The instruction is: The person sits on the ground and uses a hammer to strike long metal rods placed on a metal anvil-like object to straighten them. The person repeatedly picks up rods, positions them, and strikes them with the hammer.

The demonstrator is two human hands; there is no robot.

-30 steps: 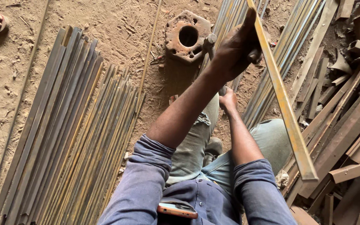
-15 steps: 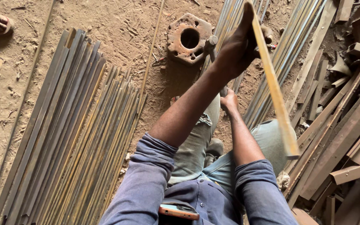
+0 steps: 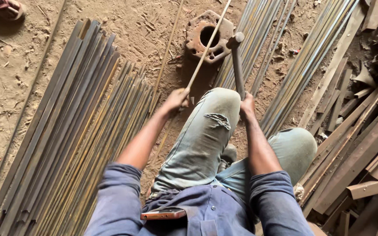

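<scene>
Change: since half a second ago the left hand [image 3: 176, 98] has dropped from high at 1 o'clock to just left of the raised knee, and the thin strip [image 3: 207, 47] it holds now slants toward 1 o'clock across the iron block instead of crossing the right-hand stacks.
Ground: bare sandy dirt floor [image 3: 123, 26], littered with small chips and rust flecks; no walls in view.
Far left: a foot in a sandal [image 3: 6, 8] at 10 o'clock, belonging to another person.
Left stack: long flat metal strips [image 3: 66, 131] lying side by side on the dirt, running from 7 o'clock toward 12 o'clock.
Left hand: fingers closed around the lower end of the thin strip.
Iron block: a rusty block with a round hole [image 3: 207, 36] sits on the dirt at 12 o'clock; the thin strip passes over its hole.
Hammer: its head [image 3: 235, 40] is just beside the block's right edge, the handle running down toward the knee.
Right hand [image 3: 246, 106]: fingers wrapped shut on the hammer handle's lower end.
Right stack: more strips [image 3: 311, 61] fan from 3 o'clock toward 1 o'clock.
Far right: heavier rusty angle bars and offcuts [image 3: 364, 144] piled at 3 to 4 o'clock.
Shirt pocket: a phone [image 3: 162, 214] at 6 o'clock.
</scene>
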